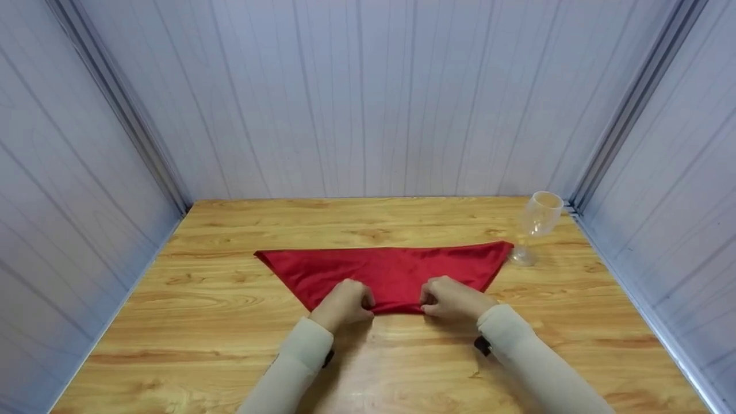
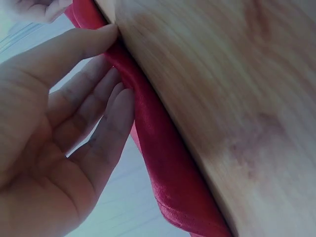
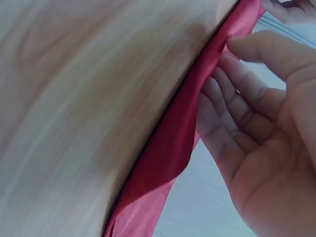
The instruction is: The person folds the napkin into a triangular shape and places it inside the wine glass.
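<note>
A person's left hand (image 1: 347,303) and right hand (image 1: 452,297) work side by side, a short gap between them, each with thumb and curled fingers pinching the near edge of a red cloth (image 1: 388,270). The wrist views show that edge turned over into a soft, rounded fold between thumb and fingertips. The cloth lies across the middle of the wooden surface (image 1: 190,328), its long far edge almost straight, its sides slanting in toward the hands. To turn the edge well, both hands would best move at the same pace, keeping the fold tight and level; the stretch between them sags slightly, so a gentle outward pull should smooth it. Beyond, at the far right, a clear stemmed glass (image 1: 542,214) stands upright, its foot just beside the cloth's far right corner; whether they touch is unclear, so any tug there calls for care. Pale panelled walls (image 1: 368,103) enclose the surface
</note>
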### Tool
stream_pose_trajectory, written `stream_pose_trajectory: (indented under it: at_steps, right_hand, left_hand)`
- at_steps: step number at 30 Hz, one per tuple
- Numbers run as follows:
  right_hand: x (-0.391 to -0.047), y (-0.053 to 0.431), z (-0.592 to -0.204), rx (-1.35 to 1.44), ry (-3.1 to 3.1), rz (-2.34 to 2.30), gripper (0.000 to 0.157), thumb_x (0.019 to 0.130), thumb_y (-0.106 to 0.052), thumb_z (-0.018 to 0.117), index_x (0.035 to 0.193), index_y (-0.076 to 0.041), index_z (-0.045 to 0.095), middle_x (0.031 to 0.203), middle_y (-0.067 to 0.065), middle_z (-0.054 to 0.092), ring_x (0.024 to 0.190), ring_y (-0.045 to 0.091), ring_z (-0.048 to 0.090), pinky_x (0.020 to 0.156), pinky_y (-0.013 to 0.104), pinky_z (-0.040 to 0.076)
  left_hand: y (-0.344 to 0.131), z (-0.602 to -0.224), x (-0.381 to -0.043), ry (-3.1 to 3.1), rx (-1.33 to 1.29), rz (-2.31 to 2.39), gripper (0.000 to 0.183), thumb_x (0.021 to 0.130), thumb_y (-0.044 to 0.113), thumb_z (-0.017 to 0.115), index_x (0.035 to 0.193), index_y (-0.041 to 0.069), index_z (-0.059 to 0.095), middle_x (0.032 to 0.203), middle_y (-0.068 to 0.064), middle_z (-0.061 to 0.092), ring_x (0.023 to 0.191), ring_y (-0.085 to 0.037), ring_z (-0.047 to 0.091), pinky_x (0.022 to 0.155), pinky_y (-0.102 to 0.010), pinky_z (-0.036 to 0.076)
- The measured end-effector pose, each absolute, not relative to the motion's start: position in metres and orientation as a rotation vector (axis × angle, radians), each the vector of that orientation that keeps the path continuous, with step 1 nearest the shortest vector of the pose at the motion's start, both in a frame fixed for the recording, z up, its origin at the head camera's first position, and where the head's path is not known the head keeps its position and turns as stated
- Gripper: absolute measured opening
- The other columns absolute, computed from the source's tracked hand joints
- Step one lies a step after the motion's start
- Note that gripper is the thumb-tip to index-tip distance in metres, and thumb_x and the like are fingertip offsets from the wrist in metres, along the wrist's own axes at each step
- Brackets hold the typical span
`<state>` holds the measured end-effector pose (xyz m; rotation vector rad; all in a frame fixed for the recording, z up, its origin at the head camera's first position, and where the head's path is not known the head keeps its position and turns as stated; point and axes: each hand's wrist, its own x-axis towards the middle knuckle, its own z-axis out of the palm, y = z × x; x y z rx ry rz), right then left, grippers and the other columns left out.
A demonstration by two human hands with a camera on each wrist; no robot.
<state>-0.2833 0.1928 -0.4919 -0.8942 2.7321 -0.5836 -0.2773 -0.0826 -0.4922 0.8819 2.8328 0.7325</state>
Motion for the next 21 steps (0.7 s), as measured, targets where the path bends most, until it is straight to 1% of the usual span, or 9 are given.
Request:
stream_pose_trajectory:
  at_steps: [7, 14, 17, 21]
  right_hand:
    - [-0.2795, 0.1942, -0.49, -0.887, 2.707, -0.597, 0.007, 0.089, -0.021, 0.075, 0.085, -0.021, 0.07, 0.081, -0.011, 0.06, 0.078, 0.009, 0.056, 0.069, 0.03, 0.049]
    - [-0.2803, 0.1951, -0.4911, -0.945, 2.713, -0.57, 0.006, 0.088, -0.019, 0.076, 0.088, -0.018, 0.071, 0.085, -0.009, 0.061, 0.082, 0.009, 0.055, 0.071, 0.03, 0.049]
    - [-0.2803, 0.1951, -0.4914, -0.949, 2.707, -0.574, 0.007, 0.087, -0.018, 0.077, 0.09, -0.016, 0.071, 0.087, -0.008, 0.062, 0.083, 0.009, 0.056, 0.072, 0.03, 0.05]
    - [-0.2797, 0.1947, -0.4914, -0.937, 2.709, -0.578, 0.007, 0.087, -0.019, 0.077, 0.09, -0.016, 0.071, 0.086, -0.007, 0.062, 0.083, 0.009, 0.056, 0.072, 0.03, 0.05]
  left_hand:
    - [-0.0834, -0.4922, -0.276, 2.82, 0.883, 0.739, 0.007, 0.08, 0.007, 0.083, 0.083, 0.006, 0.078, 0.081, 0.002, 0.071, 0.077, -0.011, 0.065, 0.07, -0.028, 0.054]
    - [-0.0842, -0.4941, -0.2772, 2.835, 0.905, 0.734, 0.005, 0.079, 0.005, 0.081, 0.081, 0.008, 0.077, 0.079, 0.002, 0.071, 0.077, -0.012, 0.065, 0.07, -0.029, 0.054]
    - [-0.0851, -0.4945, -0.2774, 2.827, 0.897, 0.718, 0.006, 0.08, 0.005, 0.08, 0.084, 0.007, 0.077, 0.081, 0.002, 0.07, 0.078, -0.012, 0.065, 0.071, -0.03, 0.054]
    - [-0.0871, -0.495, -0.2773, 2.802, 0.894, 0.685, 0.012, 0.079, 0.002, 0.08, 0.09, 0.007, 0.077, 0.085, 0.001, 0.069, 0.079, -0.013, 0.063, 0.073, -0.03, 0.054]
